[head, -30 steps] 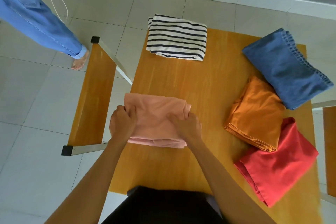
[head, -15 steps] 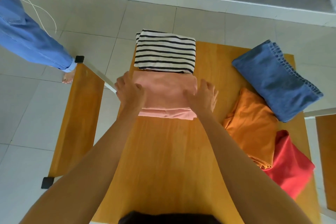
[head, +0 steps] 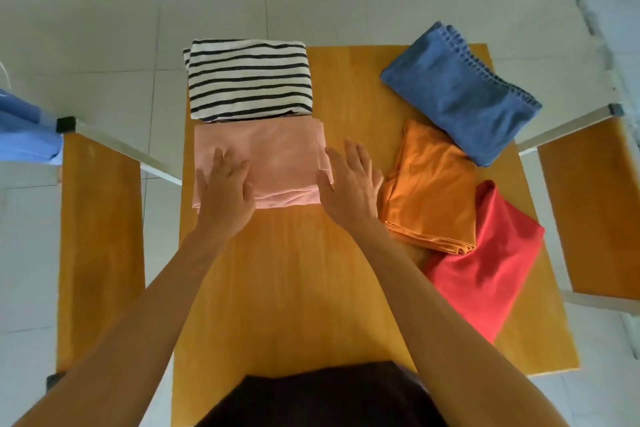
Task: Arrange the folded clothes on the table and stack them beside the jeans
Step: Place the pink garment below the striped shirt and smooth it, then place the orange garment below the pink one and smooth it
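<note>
Both hands, the left hand [head: 227, 192] and right hand [head: 349, 182], have flattened, fingers straight, on one pink garment [head: 273, 158]; five folded clothes.

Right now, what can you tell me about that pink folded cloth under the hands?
The pink cloth is a soft, thin-looking garment folded into a flat rectangle, layered edges showing along its near side. It lies on the wooden table, its far edge meeting the striped garment. The left hand rests flat on it; the right hand touches its right edge.

Folded pink cloth [head: 277, 152] touching striped stack [head: 249, 78]
</note>
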A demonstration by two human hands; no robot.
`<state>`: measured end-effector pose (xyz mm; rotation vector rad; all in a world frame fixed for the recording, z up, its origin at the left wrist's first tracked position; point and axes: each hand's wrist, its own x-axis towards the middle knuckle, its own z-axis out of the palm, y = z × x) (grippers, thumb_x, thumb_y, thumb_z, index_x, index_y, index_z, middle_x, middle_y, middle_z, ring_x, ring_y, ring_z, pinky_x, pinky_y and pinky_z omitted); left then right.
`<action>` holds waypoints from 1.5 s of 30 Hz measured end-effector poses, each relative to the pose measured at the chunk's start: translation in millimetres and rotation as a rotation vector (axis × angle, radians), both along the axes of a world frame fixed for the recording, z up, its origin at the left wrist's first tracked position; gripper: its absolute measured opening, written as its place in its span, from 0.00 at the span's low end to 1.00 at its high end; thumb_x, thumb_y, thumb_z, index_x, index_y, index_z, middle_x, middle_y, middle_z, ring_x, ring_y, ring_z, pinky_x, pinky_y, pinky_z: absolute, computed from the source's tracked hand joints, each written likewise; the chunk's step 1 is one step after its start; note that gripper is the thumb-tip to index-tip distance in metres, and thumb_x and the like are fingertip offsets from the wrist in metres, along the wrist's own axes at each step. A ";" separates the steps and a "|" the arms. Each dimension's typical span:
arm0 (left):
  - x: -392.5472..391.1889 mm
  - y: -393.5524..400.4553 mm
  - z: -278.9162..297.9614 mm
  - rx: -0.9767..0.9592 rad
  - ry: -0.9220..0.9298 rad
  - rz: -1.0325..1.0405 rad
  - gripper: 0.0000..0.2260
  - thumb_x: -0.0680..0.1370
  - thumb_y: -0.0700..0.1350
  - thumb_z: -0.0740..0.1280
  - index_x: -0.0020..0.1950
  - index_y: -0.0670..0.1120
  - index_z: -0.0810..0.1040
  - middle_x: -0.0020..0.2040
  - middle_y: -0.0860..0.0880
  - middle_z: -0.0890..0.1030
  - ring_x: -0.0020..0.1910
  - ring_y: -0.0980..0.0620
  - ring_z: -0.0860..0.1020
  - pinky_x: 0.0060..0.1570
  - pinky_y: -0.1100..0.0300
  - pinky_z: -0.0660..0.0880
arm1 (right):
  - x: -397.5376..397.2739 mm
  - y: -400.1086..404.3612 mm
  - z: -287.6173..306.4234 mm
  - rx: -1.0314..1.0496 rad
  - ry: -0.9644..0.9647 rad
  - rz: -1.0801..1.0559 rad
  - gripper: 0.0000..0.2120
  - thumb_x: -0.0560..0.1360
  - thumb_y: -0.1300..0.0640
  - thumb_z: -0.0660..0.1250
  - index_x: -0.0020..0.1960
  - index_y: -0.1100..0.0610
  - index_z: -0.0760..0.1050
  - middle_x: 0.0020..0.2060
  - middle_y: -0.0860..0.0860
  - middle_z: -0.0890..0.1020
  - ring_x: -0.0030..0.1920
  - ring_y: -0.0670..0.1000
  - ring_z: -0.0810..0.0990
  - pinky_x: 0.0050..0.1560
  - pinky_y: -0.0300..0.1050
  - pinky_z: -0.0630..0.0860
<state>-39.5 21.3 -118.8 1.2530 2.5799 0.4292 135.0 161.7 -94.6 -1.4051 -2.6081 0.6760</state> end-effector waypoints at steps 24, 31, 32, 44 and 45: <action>155.9 -22.4 43.1 -0.097 -0.796 0.426 0.15 0.71 0.58 0.68 0.44 0.47 0.80 0.42 0.47 0.82 0.41 0.46 0.81 0.44 0.48 0.78 | 118.2 -112.9 23.6 -0.118 -0.356 -0.161 0.22 0.81 0.41 0.57 0.70 0.51 0.70 0.61 0.55 0.76 0.56 0.60 0.80 0.51 0.52 0.71; 120.3 -130.2 29.0 0.189 -0.346 0.577 0.20 0.80 0.47 0.65 0.72 0.49 0.69 0.69 0.45 0.73 0.68 0.41 0.71 0.66 0.43 0.70 | 110.9 -179.5 20.3 0.035 -0.094 0.076 0.12 0.78 0.48 0.63 0.56 0.49 0.80 0.53 0.52 0.81 0.50 0.54 0.80 0.50 0.50 0.74; 128.7 -134.7 27.1 0.174 -0.252 0.528 0.20 0.80 0.48 0.64 0.73 0.50 0.68 0.72 0.45 0.71 0.70 0.41 0.69 0.69 0.42 0.67 | 106.8 -176.8 13.6 0.088 -0.041 0.066 0.13 0.77 0.48 0.64 0.58 0.49 0.80 0.58 0.53 0.79 0.55 0.56 0.79 0.53 0.53 0.75; 85.6 -141.6 -6.6 -0.296 -0.017 -0.093 0.39 0.70 0.71 0.25 0.79 0.59 0.39 0.80 0.51 0.36 0.79 0.45 0.36 0.74 0.37 0.39 | 34.6 -151.2 -19.0 -0.133 -0.212 0.286 0.29 0.82 0.36 0.49 0.81 0.38 0.49 0.82 0.51 0.42 0.81 0.56 0.40 0.74 0.71 0.40; 71.5 -142.6 -4.8 -0.322 -0.006 -0.102 0.36 0.72 0.70 0.27 0.79 0.59 0.38 0.80 0.52 0.34 0.79 0.46 0.34 0.75 0.36 0.40 | 31.9 -150.3 -19.4 -0.123 -0.228 0.315 0.29 0.81 0.35 0.48 0.81 0.37 0.47 0.82 0.50 0.42 0.81 0.56 0.40 0.74 0.71 0.40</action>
